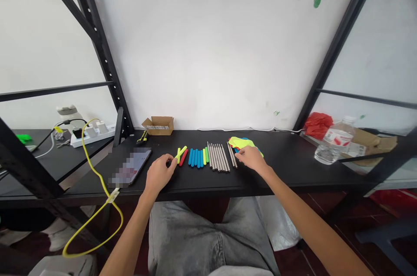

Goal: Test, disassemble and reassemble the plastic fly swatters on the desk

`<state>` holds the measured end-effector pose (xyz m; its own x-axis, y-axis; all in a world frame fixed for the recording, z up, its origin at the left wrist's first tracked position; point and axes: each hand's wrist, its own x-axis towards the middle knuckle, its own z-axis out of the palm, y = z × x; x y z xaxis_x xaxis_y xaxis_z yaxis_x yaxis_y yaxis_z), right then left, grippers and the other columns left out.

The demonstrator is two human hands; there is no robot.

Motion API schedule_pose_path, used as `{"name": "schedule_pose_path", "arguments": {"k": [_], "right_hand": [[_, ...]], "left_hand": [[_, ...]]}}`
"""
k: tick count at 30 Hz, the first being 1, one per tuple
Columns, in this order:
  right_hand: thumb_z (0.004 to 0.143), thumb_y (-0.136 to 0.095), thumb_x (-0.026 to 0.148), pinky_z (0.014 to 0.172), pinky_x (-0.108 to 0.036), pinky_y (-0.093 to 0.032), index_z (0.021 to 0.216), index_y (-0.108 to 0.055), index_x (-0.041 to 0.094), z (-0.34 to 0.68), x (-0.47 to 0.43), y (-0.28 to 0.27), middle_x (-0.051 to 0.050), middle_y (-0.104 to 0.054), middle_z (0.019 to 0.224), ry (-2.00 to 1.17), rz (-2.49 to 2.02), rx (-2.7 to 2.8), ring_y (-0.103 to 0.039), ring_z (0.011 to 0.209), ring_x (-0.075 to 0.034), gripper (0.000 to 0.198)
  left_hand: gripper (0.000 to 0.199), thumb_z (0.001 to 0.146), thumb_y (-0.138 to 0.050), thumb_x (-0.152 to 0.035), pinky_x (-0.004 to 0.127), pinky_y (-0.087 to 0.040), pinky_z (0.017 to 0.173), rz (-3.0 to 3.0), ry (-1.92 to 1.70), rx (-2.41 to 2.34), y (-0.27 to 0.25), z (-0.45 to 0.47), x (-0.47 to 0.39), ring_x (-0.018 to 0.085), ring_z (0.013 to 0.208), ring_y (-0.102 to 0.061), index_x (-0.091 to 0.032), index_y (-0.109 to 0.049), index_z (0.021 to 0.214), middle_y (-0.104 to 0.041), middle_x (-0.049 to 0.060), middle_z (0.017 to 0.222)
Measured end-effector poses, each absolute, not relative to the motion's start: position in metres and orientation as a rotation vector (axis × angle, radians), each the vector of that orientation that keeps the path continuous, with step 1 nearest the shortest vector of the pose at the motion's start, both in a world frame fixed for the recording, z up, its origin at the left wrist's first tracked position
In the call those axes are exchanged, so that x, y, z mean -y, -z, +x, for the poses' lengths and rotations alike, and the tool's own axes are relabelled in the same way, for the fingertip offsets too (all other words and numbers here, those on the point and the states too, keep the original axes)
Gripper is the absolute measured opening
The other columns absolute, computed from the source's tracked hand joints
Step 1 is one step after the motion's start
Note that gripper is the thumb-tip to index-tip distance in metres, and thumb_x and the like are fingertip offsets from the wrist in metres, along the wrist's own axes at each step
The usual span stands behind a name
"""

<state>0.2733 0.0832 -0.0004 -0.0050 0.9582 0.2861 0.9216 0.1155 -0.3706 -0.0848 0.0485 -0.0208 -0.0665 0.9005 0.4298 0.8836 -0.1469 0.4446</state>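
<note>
My left hand is closed with thumb and fingertips at the lower end of a bright yellow stick, which lies tilted across another yellow stick. A red stick is just right of it. Further right is a row of blue sticks, then a yellow and a green one. Several thin metal rods lie side by side, with a smaller group of rods apart on the right. My right hand pinches at this smaller group's right edge, partly covering a pile of flat colourful pieces.
A phone with a yellow cable lies left on the black table. Behind it are a small cutter and an open cardboard box. A plastic bottle and red bag stand right, by black shelf posts.
</note>
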Motion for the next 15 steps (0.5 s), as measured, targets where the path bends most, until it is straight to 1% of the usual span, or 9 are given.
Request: {"name": "schedule_pose_path", "arguments": {"k": [3, 6, 10, 15], "right_hand": [[0.076, -0.064, 0.03, 0.052, -0.025, -0.038, 0.049, -0.064, 0.019, 0.259, -0.093, -0.002, -0.005, -0.06, 0.046, -0.204, -1.862, 1.971, -0.061, 0.051, -0.018, 0.029], [0.073, -0.066, 0.029, 0.049, -0.026, -0.037, 0.043, -0.06, 0.018, 0.25, -0.101, -0.002, -0.004, -0.056, 0.04, -0.306, -1.887, 2.005, -0.056, 0.044, -0.017, 0.033], [0.069, -0.069, 0.029, 0.047, -0.026, -0.039, 0.039, -0.057, 0.018, 0.244, -0.11, -0.001, -0.004, -0.054, 0.037, -0.459, -1.899, 2.018, -0.052, 0.038, -0.015, 0.033], [0.07, -0.068, 0.034, 0.04, -0.027, -0.039, 0.04, -0.057, 0.018, 0.247, -0.118, 0.008, -0.004, -0.052, 0.035, -0.693, -1.892, 1.95, -0.047, 0.032, -0.014, 0.035]], "left_hand": [[0.028, 0.09, -0.044, -0.045, 0.026, -0.037, 0.064, 2.115, -1.039, -2.01, 0.021, -0.085, -0.048, 0.022, 0.086, -0.062, -0.024, -0.062, 0.083, -0.069, 0.002, 0.09], [0.027, 0.089, -0.045, -0.045, 0.026, -0.037, 0.064, 2.107, -1.052, -1.986, 0.021, -0.086, -0.047, 0.022, 0.085, -0.062, -0.024, -0.062, 0.083, -0.069, 0.002, 0.091], [0.028, 0.089, -0.045, -0.045, 0.026, -0.037, 0.064, 2.105, -1.062, -1.977, 0.021, -0.086, -0.046, 0.021, 0.086, -0.062, -0.024, -0.062, 0.082, -0.069, 0.002, 0.09], [0.029, 0.089, -0.045, -0.044, 0.026, -0.036, 0.063, 2.11, -1.05, -1.984, 0.021, -0.086, -0.046, 0.021, 0.084, -0.061, -0.023, -0.062, 0.08, -0.068, 0.002, 0.088]]}}
